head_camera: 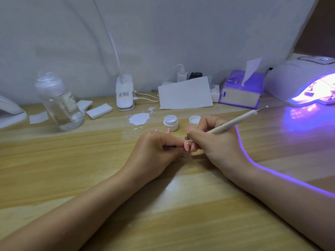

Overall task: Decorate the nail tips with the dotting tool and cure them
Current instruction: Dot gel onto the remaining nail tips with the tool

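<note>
My left hand (155,151) pinches a pink nail tip (186,146) on its holder at the middle of the wooden table (72,160). My right hand (213,142) grips a white dotting tool (233,122) like a pen, and its metal point touches the top of that tip. Another pink tip with white dots (168,130) stands just behind my left hand. An open jar of white gel (170,122) and its lid (194,120) sit behind the hands. The curing lamp (304,82) glows violet at the far right.
A clear bottle (59,104) stands at the back left beside white pads (99,110). A clip lamp base (125,93), a white card (184,94) and a purple tissue box (241,89) line the back. A white smear (139,119) marks the table.
</note>
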A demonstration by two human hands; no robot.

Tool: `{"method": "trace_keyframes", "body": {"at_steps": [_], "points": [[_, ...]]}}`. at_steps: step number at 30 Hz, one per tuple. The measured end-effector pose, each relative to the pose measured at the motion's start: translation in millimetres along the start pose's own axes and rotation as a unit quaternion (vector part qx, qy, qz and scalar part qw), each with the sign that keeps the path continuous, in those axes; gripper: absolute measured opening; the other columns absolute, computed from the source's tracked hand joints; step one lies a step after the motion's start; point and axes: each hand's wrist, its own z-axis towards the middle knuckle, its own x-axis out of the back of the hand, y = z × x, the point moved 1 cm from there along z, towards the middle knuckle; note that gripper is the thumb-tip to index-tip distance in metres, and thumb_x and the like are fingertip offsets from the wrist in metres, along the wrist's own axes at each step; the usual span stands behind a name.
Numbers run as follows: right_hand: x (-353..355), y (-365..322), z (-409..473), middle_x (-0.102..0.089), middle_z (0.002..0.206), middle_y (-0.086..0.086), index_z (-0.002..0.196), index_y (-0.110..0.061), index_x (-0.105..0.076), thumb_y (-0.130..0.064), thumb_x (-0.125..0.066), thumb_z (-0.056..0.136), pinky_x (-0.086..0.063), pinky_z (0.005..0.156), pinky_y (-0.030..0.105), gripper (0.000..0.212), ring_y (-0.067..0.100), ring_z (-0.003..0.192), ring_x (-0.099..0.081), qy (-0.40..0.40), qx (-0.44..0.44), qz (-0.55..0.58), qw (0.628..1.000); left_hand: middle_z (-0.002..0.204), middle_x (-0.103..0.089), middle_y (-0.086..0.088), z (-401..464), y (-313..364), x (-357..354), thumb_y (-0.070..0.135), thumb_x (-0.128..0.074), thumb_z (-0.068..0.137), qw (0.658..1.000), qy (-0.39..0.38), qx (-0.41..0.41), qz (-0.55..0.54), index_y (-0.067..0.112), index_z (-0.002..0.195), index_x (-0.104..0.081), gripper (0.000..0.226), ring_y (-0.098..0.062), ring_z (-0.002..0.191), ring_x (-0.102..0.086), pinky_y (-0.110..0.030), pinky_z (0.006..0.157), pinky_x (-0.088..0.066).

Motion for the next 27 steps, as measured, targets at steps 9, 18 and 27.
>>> {"method": "trace_keyframes", "body": {"at_steps": [9, 18, 27], "points": [[0.7, 2.7, 1.2, -0.049, 0.036, 0.002, 0.051, -0.008, -0.038, 0.01, -0.055, 0.078, -0.042, 0.043, 0.012, 0.037, 0.008, 0.038, -0.055, 0.003, 0.005, 0.006, 1.0, 0.069, -0.064, 0.027, 0.9, 1.2, -0.2, 0.006, -0.072, 0.075, 1.0, 0.003, 0.008, -0.001, 0.026, 0.082, -0.072, 0.022, 0.019, 0.055, -0.049, -0.005, 0.061, -0.041], [2.9, 2.2, 0.9, -0.048, 0.037, 0.001, 0.052, -0.009, -0.038, 0.004, -0.059, 0.079, -0.046, 0.043, 0.016, 0.037, 0.009, 0.037, -0.053, 0.031, 0.014, 0.02, 0.999, 0.067, -0.067, 0.024, 0.2, 1.2, -0.2, 0.005, -0.071, 0.076, 1.0, -0.001, 0.022, -0.014, 0.024, 0.081, -0.073, 0.02, 0.017, 0.052, -0.051, 0.002, 0.074, -0.038], [4.6, -1.0, -0.5, -0.052, 0.041, -0.014, 0.053, -0.011, -0.047, -0.022, -0.062, 0.082, -0.048, 0.042, 0.015, 0.035, -0.001, 0.041, -0.051, 0.077, 0.034, -0.002, 0.996, 0.063, -0.07, 0.006, 0.0, -1.0, 0.3, 0.01, -0.071, 0.076, 0.994, -0.007, 0.063, -0.083, 0.014, 0.076, -0.075, 0.006, 0.004, 0.053, -0.052, -0.011, 0.057, -0.045]]}}
